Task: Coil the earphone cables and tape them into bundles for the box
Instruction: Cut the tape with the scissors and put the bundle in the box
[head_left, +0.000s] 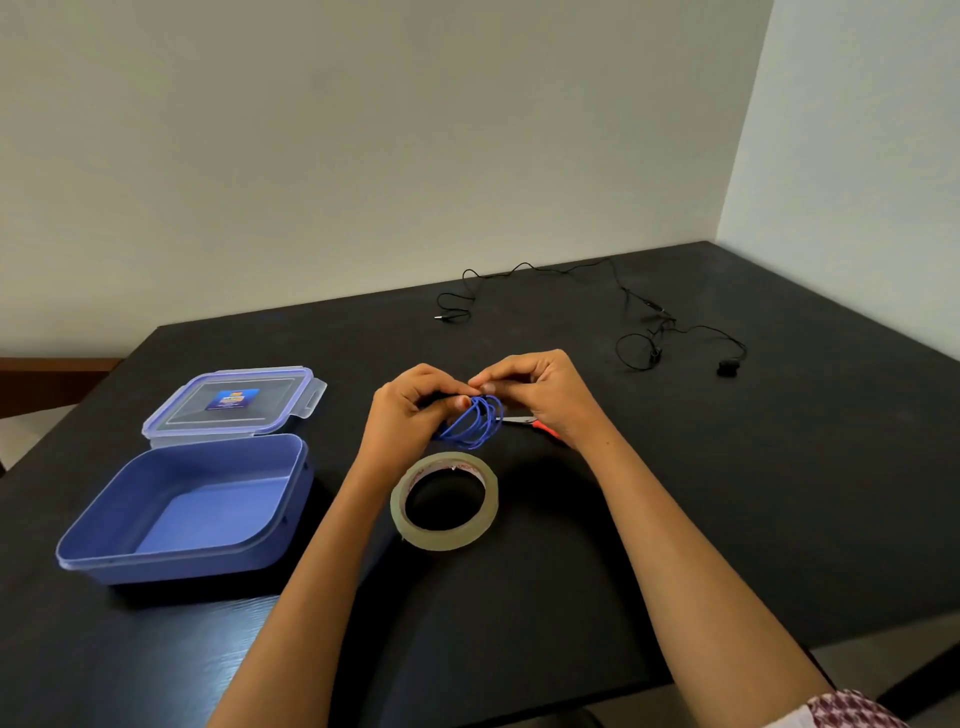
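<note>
While the left hand (410, 410) and the right hand (535, 387) both pinch the coiled blue earphone cable (475, 423) above the middle of the dark surface (675, 493), the black earphone cable (644, 312) lies uncoiled near the far edge.

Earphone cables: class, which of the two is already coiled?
The blue cable, looped, pinched between left hand and right hand; the black cable sprawls loose across the table.

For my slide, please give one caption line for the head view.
Left hand and right hand hold a coiled blue cable near a tape roll and open box.
</note>
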